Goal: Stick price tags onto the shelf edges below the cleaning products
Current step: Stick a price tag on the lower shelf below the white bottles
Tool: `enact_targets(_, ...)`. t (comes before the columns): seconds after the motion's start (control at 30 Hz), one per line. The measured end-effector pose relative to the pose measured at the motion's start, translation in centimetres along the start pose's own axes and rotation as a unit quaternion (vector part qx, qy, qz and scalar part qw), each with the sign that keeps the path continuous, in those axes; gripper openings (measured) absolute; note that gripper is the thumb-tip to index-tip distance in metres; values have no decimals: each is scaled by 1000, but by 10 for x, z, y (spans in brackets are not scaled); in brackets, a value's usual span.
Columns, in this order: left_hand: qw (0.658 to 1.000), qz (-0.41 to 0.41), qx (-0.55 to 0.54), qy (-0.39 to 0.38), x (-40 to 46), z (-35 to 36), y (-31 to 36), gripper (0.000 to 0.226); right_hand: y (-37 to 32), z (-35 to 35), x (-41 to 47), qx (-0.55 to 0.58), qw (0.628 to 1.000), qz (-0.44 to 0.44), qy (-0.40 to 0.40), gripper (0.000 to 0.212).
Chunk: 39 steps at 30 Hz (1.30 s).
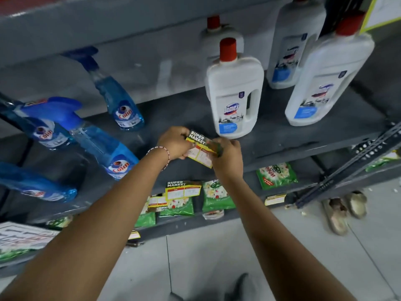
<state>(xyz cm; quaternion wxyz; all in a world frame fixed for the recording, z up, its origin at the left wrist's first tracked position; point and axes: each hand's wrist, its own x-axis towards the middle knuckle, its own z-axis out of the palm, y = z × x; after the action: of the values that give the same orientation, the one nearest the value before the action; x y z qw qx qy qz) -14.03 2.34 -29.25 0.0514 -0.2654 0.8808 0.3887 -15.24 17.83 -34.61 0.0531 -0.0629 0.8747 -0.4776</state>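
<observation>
A yellow and black "Super Market" price tag (200,148) is held between both hands just above the front edge of the grey shelf (282,148). My left hand (174,143) pinches its left side and my right hand (227,156) pinches its right side. A white bottle with a red cap (235,92) stands right behind the tag. Blue Colin spray bottles (119,101) stand to the left on the same shelf. Another price tag (183,190) sticks on the shelf edge below my hands.
More white red-capped bottles (327,77) stand at the right. Green detergent packets (275,175) fill the lower shelf. A slotted metal upright (351,161) leans at the right. A pair of sandals (345,210) lies on the tiled floor.
</observation>
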Motion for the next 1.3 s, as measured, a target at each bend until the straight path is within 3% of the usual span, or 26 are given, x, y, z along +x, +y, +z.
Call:
enact_targets(0.1,999,31,-5,-29,-29,17,12,18,17,-26,-11,95,995,5,36,10)
enact_targets(0.17,996,42,-9,-77,-47,38,24,19,34,-46,-18,178,983,19,37,14)
enact_targets(0.27,990,68,-5,-122,-62,79,44,8,68,-82,-21,178,982,23,50,18)
enact_targets(0.47,979,173,86,-73,-65,158,73,18,131,-132,-8,138,987,40,70,18)
enact_targets(0.63,975,176,120,-57,-61,186,82,35,158,-138,5,110,989,20,95,18)
enact_targets(0.93,978,145,143,-44,-51,195,87,36,163,-130,19,76,988,-25,129,12)
enact_targets(1.3,959,165,230,0,-56,191,93,36,159,-122,21,108,963,69,238,37)
